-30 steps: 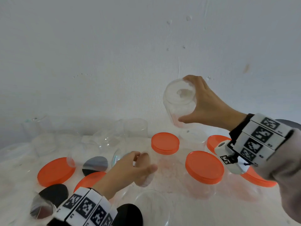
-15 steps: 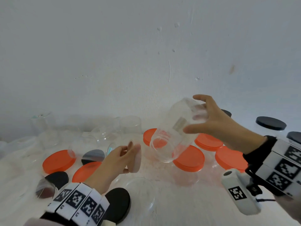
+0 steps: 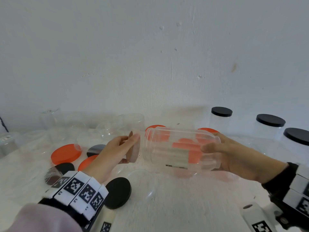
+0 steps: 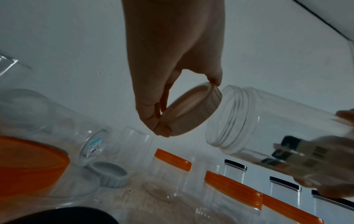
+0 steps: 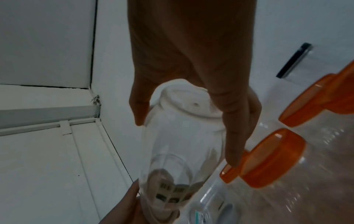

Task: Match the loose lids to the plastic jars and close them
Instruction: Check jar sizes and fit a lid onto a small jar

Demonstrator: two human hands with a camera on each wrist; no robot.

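My right hand (image 3: 222, 153) grips a clear ribbed plastic jar (image 3: 177, 151) by its base and holds it sideways above the table, its open mouth pointing left. My left hand (image 3: 123, 148) pinches a white screw lid (image 3: 134, 153) by its rim, on edge, just left of that mouth. In the left wrist view the white lid (image 4: 191, 110) sits between thumb and fingers, close to the jar's threaded neck (image 4: 228, 118) and apart from it. The right wrist view shows the jar (image 5: 182, 144) from its base, with fingers round it.
Loose orange lids (image 3: 66, 153) and black lids (image 3: 117, 195) lie on the white table at left. Open clear jars (image 3: 132, 123) stand at the back. Orange-lidded jars (image 3: 155, 129) sit behind the held jar, black-lidded jars (image 3: 221, 118) at right. A grey lid (image 4: 109, 174) lies near an overturned jar.
My right hand brought the jar down from high near the wall and turned it to lie sideways. My left hand lifted the white lid and moved it right, up to the jar's mouth.
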